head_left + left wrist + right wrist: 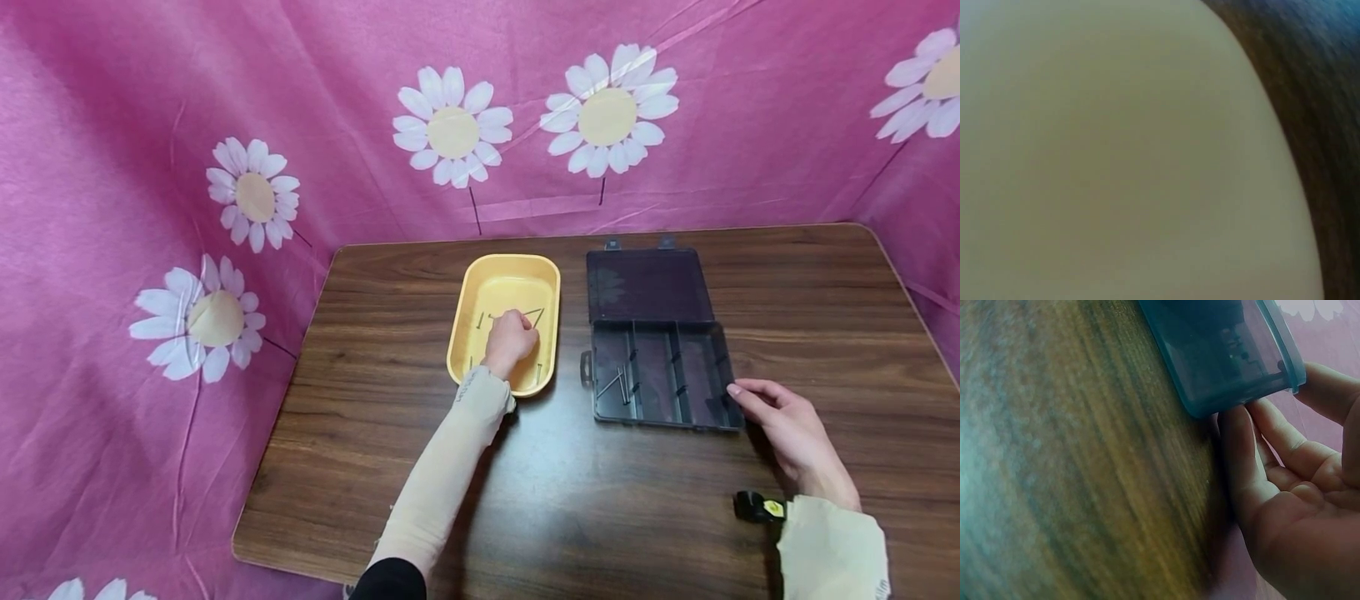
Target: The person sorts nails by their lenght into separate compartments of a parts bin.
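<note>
My left hand (pixel 512 340) reaches down into a yellow tray (pixel 454 350), fingers curled and fingertips hidden under the hand. Around it on the tray floor lie several thin metal nails or screws (pixel 480 321); I cannot tell whether the hand pinches one. To the right sits a dark translucent plastic compartment box (pixel 693 362), its lid (pixel 648 286) laid back. Several thin fasteners (pixel 624 385) lie in its left compartment. My right hand (pixel 791 429) holds the box's right side, one fingertip on the rim and other fingers (pixel 1282 434) against the lower wall.
Both stand on a brown wood-grain table (pixel 600 508). Near the right wrist is a small black object with a yellow label (pixel 761 507). A pink flowered cloth (pixel 337 108) hangs behind and to the sides. Pale sleeve fabric (pixel 1129 156) fills most of the left wrist view.
</note>
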`<state>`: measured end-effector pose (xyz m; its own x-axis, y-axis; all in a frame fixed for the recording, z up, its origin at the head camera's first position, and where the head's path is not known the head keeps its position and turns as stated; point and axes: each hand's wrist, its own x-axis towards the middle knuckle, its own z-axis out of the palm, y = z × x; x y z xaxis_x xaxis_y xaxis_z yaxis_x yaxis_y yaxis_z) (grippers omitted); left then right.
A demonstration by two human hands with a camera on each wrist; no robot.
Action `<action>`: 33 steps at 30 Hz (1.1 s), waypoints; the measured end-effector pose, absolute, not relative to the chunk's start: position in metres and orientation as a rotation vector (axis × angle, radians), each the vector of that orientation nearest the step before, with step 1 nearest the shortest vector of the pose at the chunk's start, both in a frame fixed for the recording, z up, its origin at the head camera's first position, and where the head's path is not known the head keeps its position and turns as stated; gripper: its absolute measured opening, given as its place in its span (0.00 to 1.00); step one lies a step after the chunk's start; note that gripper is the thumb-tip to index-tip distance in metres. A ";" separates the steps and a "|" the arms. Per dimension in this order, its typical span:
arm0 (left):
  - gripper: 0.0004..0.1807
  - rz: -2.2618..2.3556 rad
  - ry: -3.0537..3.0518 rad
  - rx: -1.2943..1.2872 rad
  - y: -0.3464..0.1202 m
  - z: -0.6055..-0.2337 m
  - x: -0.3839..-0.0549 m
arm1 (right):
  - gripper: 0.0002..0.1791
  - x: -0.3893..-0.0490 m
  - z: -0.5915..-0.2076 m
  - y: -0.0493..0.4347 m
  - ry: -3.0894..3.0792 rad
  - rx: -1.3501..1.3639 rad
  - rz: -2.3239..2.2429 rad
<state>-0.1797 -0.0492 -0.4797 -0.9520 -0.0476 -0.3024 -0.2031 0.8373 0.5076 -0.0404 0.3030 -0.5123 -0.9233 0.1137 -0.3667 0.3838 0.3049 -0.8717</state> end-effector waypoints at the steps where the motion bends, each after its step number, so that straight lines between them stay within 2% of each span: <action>1: 0.04 0.796 2.741 -0.186 -0.049 -0.480 -0.180 | 0.20 -0.040 -0.512 0.303 2.340 0.456 -1.654; 7: 0.16 0.803 2.714 -0.193 -0.049 -0.479 -0.179 | 0.22 -0.040 -0.513 0.304 2.343 0.458 -1.642; 11: 0.20 0.781 2.705 -0.205 -0.048 -0.479 -0.179 | 0.21 -0.040 -0.514 0.304 2.344 0.463 -1.647; 16: 0.18 0.756 2.696 -0.213 -0.047 -0.479 -0.179 | 0.20 -0.040 -0.514 0.303 2.341 0.460 -1.665; 22: 0.04 0.666 2.763 -0.133 -0.046 -0.481 -0.179 | 0.20 -0.040 -0.513 0.303 2.335 0.459 -1.677; 26: 0.13 0.673 2.772 -0.065 -0.046 -0.484 -0.181 | 0.19 -0.040 -0.513 0.302 2.341 0.453 -1.673; 33: 0.16 0.686 2.777 -0.052 -0.044 -0.485 -0.182 | 0.21 -0.039 -0.513 0.302 2.346 0.457 -1.658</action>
<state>-0.1818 -0.0441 -0.4848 -0.9602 0.0318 -0.2776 -0.1012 0.8865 0.4515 -0.0394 0.3022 -0.5131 -0.9243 0.1188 -0.3627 0.3815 0.3104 -0.8707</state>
